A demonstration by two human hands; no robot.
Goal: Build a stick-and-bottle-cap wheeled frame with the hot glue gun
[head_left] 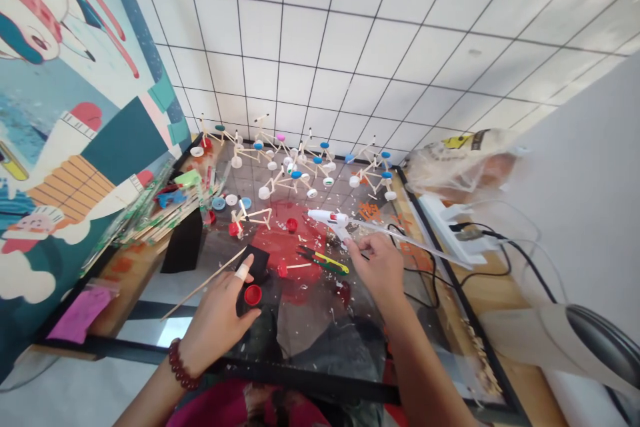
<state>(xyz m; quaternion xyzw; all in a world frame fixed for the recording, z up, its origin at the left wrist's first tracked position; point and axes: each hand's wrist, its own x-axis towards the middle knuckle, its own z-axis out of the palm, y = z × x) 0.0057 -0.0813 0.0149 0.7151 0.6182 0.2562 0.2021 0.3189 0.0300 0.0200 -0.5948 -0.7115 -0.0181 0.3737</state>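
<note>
My left hand [220, 310], with a white wrap on one finger, is spread out. Its fingertips reach a black square piece [259, 261], and a red bottle cap [253, 294] lies between thumb and fingers. A thin wooden stick [203, 283] runs beside it. On the right, my right hand [377, 267] has its fingers curled at the lower handle of a white hot glue gun [330, 217], whose nozzle points left. A clear glue stick [400, 233] trails from the gun's back. Yellow-green thread snips [327, 261] and a stick with a red cap [283, 270] lie between the hands.
Several stick models with bottle-cap wheels [295, 175] line the back, and one with a red cap [250, 219] stands nearer. Wooden sticks [155, 220] are piled left. A power strip [453, 230] with black cables sits right. White scraps litter the tabletop [310, 333].
</note>
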